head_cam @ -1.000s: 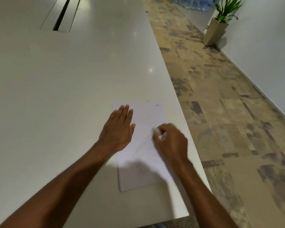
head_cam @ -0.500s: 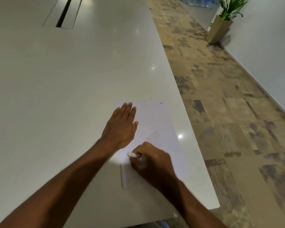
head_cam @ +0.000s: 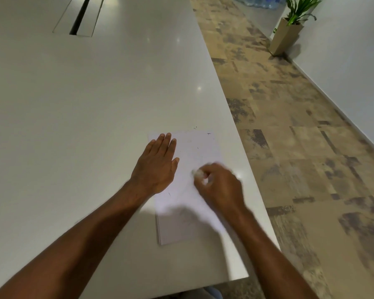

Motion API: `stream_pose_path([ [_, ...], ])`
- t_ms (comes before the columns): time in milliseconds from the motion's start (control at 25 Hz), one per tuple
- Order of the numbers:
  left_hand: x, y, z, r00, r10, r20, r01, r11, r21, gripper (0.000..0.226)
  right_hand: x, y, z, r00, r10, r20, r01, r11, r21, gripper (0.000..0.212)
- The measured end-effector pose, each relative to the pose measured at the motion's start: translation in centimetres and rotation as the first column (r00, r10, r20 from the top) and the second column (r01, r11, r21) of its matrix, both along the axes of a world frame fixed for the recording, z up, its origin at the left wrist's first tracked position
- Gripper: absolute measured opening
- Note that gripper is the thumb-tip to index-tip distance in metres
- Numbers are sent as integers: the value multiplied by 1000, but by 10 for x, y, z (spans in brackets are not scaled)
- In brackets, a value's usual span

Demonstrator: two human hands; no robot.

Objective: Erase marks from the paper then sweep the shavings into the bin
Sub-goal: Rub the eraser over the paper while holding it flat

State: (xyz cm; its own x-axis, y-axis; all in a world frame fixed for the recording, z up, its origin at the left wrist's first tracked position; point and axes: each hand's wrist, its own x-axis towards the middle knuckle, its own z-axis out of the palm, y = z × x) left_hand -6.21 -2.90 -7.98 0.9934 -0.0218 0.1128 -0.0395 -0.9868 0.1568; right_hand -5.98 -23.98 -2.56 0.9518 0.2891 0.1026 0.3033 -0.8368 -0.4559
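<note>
A white sheet of paper (head_cam: 199, 145) lies near the right edge of a pale table (head_cam: 95, 104). My left hand (head_cam: 158, 165) rests flat on the sheet's left side, fingers together, pressing it down. My right hand (head_cam: 219, 184) is closed around a small white eraser (head_cam: 198, 173) whose tip touches the middle of the sheet; the hand is motion-blurred. A few dark shavings (head_cam: 208, 133) lie at the sheet's far edge and just beyond it. Faint pencil marks show low on the paper in my arm's shadow. No bin is in view.
The table's right edge runs just right of the paper, with patterned brown floor (head_cam: 300, 147) beyond. A cable slot (head_cam: 80, 18) sits in the table at the far left. A potted plant (head_cam: 289, 33) stands by the white wall.
My right hand swept down to the sheet's lower left, then back up to the middle right with the eraser. My left hand stayed flat on the paper.
</note>
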Motion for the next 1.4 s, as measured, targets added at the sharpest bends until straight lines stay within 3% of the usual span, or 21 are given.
stream_pose_path([
  [40, 0, 0, 0, 1000, 2, -4, -2, 1000, -2, 71, 23, -7, 7, 991, -131, 10, 131, 991, -18, 27],
  [120, 0, -1, 2, 1000, 12, -4, -12, 1000, -1, 72, 32, -9, 8, 987, -161, 32, 160, 987, 12, 27],
  [280, 0, -1, 0, 1000, 4, -18, -5, 1000, -8, 74, -58, 10, -20, 958, 282, 58, -283, 959, 0, 21],
  [320, 0, -1, 0, 1000, 0, -13, 0, 1000, -7, 73, -44, 5, -13, 971, 239, 30, -240, 971, 14, 22],
  [440, 0, -1, 0, 1000, 6, -6, -6, 1000, -6, 73, 27, -15, 9, 984, -180, 3, 180, 984, 13, 27],
  [480, 0, -1, 1, 1000, 12, -5, -12, 1000, -1, 73, 32, -17, 9, 977, -211, 11, 211, 977, 40, 28],
  [520, 0, -1, 1, 1000, 15, 1, -15, 1000, -1, 72, 23, -12, 10, 986, -169, 1, 169, 985, 44, 28],
  [640, 0, -1, 1, 1000, 9, -8, -9, 1000, -10, 71, -53, 10, -15, 968, 249, 36, -251, 967, 41, 21],
  [680, 0, -1, 0, 1000, 6, -6, -6, 1000, -8, 71, -51, 7, -14, 957, 288, 26, -288, 957, 18, 20],
  [840, 0, -2, 1, 1000, 14, 1, -14, 1000, -9, 71, 28, -14, 8, 987, -162, 18, 161, 987, 4, 25],
  [920, -1, -2, 2, 1000, 19, 4, -19, 1000, -11, 72, 4, -1, 5, 998, -60, 22, 59, 998, 31, 24],
  [1040, -1, -1, 1, 1000, 13, -1, -13, 1000, 1, 72, -64, 14, -14, 957, 288, 33, -288, 958, -1, 19],
  [1080, -1, -1, 0, 1000, 14, 4, -14, 1000, 5, 72, -52, 10, -9, 965, 261, 5, -261, 965, 8, 19],
  [1200, -1, -2, 1, 1000, 17, 8, -17, 1000, 0, 71, 13, -5, 7, 994, -111, 3, 111, 994, 17, 26],
  [1240, -1, -2, 2, 1000, 20, 12, -20, 1000, 0, 71, 15, -5, 7, 990, -138, 13, 137, 990, 27, 27],
  [1280, -1, -2, 3, 1000, 22, 16, -22, 1000, 1, 71, 5, -2, 7, 996, -92, 8, 91, 995, 34, 26],
  [1400, -1, -2, 1, 1000, 13, 5, -13, 1000, 5, 71, -54, 10, -7, 951, 303, -66, -302, 953, 25, 21],
])
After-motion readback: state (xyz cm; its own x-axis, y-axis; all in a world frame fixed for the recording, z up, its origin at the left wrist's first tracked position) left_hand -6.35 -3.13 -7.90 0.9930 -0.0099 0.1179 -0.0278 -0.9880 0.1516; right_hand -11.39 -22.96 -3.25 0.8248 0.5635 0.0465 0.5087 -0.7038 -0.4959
